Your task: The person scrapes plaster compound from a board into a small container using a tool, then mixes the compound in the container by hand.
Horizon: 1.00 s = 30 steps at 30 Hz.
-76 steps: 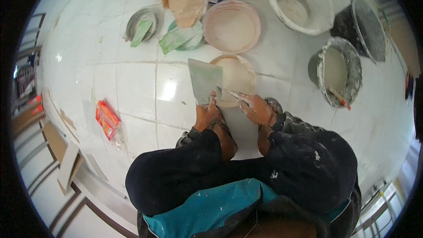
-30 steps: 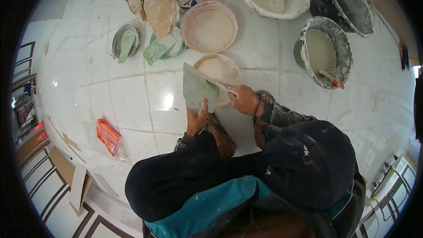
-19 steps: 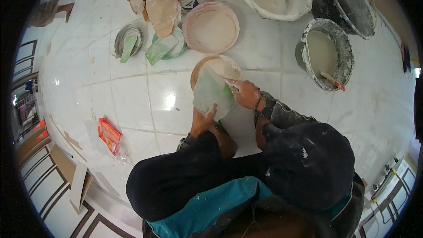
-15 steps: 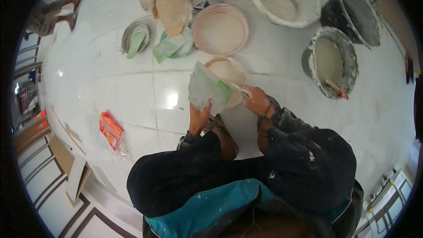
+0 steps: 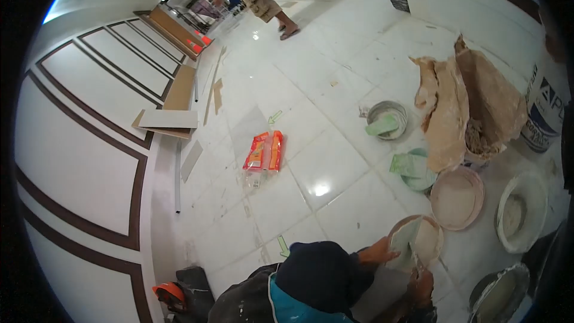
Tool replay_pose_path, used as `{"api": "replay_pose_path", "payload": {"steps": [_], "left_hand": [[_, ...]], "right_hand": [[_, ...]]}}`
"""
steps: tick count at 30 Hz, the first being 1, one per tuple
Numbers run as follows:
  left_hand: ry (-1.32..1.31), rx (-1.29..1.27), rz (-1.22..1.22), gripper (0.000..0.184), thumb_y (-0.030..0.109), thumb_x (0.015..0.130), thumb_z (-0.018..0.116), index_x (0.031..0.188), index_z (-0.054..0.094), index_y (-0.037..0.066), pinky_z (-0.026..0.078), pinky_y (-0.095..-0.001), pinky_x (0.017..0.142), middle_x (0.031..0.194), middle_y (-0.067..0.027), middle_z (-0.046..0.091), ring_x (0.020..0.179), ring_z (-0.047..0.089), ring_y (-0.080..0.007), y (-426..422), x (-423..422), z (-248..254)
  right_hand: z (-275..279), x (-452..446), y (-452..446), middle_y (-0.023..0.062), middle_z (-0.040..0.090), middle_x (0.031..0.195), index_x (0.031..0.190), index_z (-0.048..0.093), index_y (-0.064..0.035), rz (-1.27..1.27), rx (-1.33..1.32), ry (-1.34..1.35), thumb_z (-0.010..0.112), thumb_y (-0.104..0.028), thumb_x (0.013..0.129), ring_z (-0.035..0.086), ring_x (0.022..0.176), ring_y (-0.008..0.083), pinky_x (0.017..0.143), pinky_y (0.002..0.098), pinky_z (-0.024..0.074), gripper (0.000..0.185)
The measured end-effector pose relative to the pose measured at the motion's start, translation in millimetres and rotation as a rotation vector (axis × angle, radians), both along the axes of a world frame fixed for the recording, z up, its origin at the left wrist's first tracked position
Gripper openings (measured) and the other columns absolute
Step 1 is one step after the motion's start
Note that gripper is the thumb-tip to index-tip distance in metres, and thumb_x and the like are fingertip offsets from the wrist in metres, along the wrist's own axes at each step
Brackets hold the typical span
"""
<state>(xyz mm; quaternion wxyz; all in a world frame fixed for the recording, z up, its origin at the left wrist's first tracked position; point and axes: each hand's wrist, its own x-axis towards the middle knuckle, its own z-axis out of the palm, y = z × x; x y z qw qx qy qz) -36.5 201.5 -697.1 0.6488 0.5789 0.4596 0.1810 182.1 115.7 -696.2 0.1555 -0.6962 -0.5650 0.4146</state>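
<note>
In the head view's lower right, my left hand grips the edge of a flat, pale greenish spreader sheet. The sheet is tilted over a round basin of cream-coloured paste and covers its left part. My right hand is closed around a thin, paste-smeared putty knife, whose tip is at or near the sheet. Whether they touch is too small to tell. Just beyond is a pinkish basin of pale paste.
A torn paper sack, a green bowl, a metal bowl, a white tub and a dark bucket surround the work spot. Red packets lie on the tiles. Another person walks at the back; boards lie along the wall.
My view has swung left, so the hands and basins appear lower and farther right. The walking person is more fully in view. Both hands still hold the sheet and putty knife.
</note>
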Motion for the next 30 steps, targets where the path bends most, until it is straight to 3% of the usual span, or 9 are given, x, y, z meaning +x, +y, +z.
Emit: {"api": "replay_pose_path", "payload": {"steps": [4,5,7,9,11,14,19,24,30], "left_hand": [[-0.118,0.089,0.062,0.051,0.015,0.089,0.062,0.132,0.044,-0.004,0.051,-0.0385,0.084,0.103,-0.0192,0.065,0.095,0.061,-0.0222,-10.0,-4.7,-3.7],[-0.195,-0.035,0.1,0.047,0.021,0.091,0.061,0.128,0.047,-0.004,0.048,-0.0379,0.091,0.114,-0.0138,0.063,0.103,0.057,-0.0215,-10.4,-0.3,15.3],[-0.089,-0.077,0.036,0.047,0.019,0.092,0.061,0.129,0.047,-0.004,0.048,-0.0379,0.091,0.115,-0.0135,0.063,0.103,0.058,-0.0216,-5.7,-4.1,5.0],[0.021,-0.127,-0.03,0.046,0.018,0.092,0.06,0.13,0.047,-0.004,0.048,-0.038,0.092,0.116,-0.0133,0.063,0.103,0.058,-0.0217,-6.2,-7.9,-4.4],[-0.041,-0.141,0.114,0.048,0.013,0.089,0.06,0.131,0.045,-0.004,0.047,-0.0378,0.093,0.114,-0.0189,0.062,0.106,0.057,-0.0218,-6.4,-0.8,-7.9],[-0.157,0.004,0.311,0.044,0.012,0.09,0.059,0.13,0.047,-0.004,0.048,-0.0376,0.091,0.113,-0.0185,0.063,0.104,0.058,-0.022,-3.9,2.7,0.9],[-0.226,-0.105,0.206,0.041,0.012,0.092,0.057,0.129,0.048,-0.004,0.048,-0.0375,0.091,0.112,-0.0168,0.063,0.104,0.058,-0.0217,-13.4,3.0,-15.7],[-0.164,-0.199,0.093,0.038,0.014,0.093,0.057,0.126,0.051,-0.004,0.049,-0.0363,0.089,0.107,-0.0148,0.063,0.101,0.059,-0.0211,-16.4,-0.1,-6.5],[-0.106,-0.123,0.042,0.042,0.018,0.092,0.059,0.126,0.051,-0.006,0.05,-0.0363,0.085,0.106,-0.0147,0.064,0.097,0.06,-0.0211,-26.4,-5.4,-23.6]], "right_hand": [[-8.4,-8.9,-6.0,0.031,0.065,0.1,0.121,0.06,0.0056,0.064,0.235,0.107,0.049,-0.012,0.09,0.062,0.089,0.0455,0.081,0.0452,0.0488,0.038],[-11.4,-14.2,-8.7,0.0323,0.064,0.099,0.12,0.06,0.0074,-0.069,0.201,-0.008,0.048,-0.011,0.089,0.063,0.089,0.0459,0.081,0.045,0.0489,0.038],[-12.0,-15.1,-6.3,0.0336,0.064,0.098,0.119,0.06,0.0092,-0.204,0.172,-0.126,0.048,-0.009,0.088,0.063,0.089,0.0462,0.081,0.0448,0.0489,0.038],[17.8,-9.8,11.1,0.0343,0.064,0.095,0.117,0.061,0.0087,-0.028,0.079,0.18,0.048,-0.008,0.086,0.064,0.091,0.0451,0.082,0.045,0.0488,0.037],[25.4,-2.9,13.8,0.0341,0.064,0.094,0.116,0.062,0.0088,-0.009,0.074,0.194,0.049,-0.008,0.086,0.064,0.092,0.0452,0.082,0.0449,0.0488,0.037],[27.6,-2.7,7.3,0.0333,0.065,0.093,0.114,0.063,0.009,0.069,0.078,0.208,0.049,-0.009,0.086,0.064,0.091,0.0456,0.08,0.0448,0.0489,0.036],[16.3,-0.4,5.1,0.0316,0.065,0.091,0.112,0.063,0.0089,0.105,-0.017,0.008,0.049,-0.01,0.086,0.064,0.087,0.0464,0.078,0.0446,0.049,0.035],[37.0,-6.5,17.7,0.0316,0.065,0.092,0.113,0.061,0.0095,-0.038,0.107,0.276,0.05,-0.013,0.088,0.063,0.087,0.0458,0.079,0.0442,0.0487,0.035],[32.1,-9.5,13.7,0.0321,0.064,0.103,0.117,0.059,0.01,-0.065,0.166,0.242,0.047,-0.013,0.09,0.062,0.097,0.0462,0.087,0.0436,0.0466,0.038]]}}
